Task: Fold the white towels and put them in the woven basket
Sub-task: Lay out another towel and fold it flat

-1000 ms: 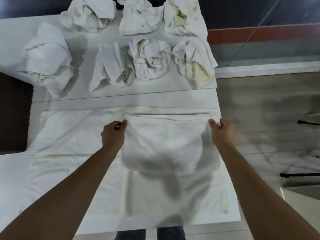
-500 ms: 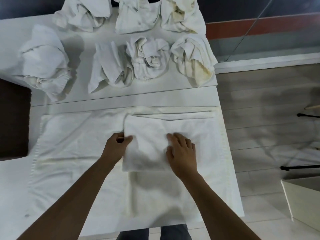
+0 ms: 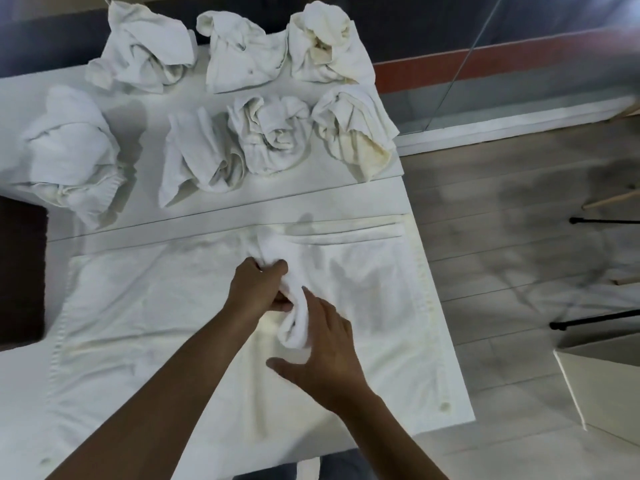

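Both hands meet on one white towel (image 3: 294,306): left hand (image 3: 258,289) fingers pinching it, right hand (image 3: 325,358) fingers spread.

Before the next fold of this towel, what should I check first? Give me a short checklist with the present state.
1. Left hand holds the small towel: ok.
2. Right hand supports the towel's near end, fingers straight: ok.
3. Towel lies flat and square: not ok, it is bunched into a roll.
4. Spread cloth beneath gives working room: ok.
5. Woven basket in view: not ok.
6. Crumpled towels waiting behind: ok.
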Demonstrator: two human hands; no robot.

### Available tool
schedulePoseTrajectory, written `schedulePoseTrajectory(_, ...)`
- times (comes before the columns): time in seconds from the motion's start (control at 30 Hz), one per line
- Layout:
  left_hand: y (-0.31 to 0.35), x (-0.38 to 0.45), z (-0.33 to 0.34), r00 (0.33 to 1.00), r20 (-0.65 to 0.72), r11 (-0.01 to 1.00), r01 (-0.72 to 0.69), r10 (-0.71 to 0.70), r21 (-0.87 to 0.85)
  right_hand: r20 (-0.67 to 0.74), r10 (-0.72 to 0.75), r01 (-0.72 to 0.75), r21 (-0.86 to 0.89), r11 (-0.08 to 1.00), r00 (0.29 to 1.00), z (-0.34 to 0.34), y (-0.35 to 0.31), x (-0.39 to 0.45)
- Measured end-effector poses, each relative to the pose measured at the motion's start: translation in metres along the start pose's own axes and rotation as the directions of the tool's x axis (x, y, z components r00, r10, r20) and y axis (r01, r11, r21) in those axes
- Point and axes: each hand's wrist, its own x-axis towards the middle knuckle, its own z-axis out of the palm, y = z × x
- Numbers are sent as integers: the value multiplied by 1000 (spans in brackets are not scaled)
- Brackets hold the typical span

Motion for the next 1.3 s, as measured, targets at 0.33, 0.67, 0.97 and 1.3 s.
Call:
schedulePoseTrajectory(0.33,54,-16,61,975,28,913,-218,222,344,-462,170,-40,279,960,870,-52,14,-13)
schedulePoseTrajectory(0.67,11,0,109,902,334,752,-418,274,510,-605,585,-523,303,797,540,-64,107,-23)
schedulePoseTrajectory(0.97,-74,5,94,970,216,939,31,-111,342,-613,492,-599,38,800,618,-79,119,-14)
schedulePoseTrajectory(1.3,-54,-27,97,972,148,960,-210,184,185,-376,287,-368,-162,916,881,-94,102,-16)
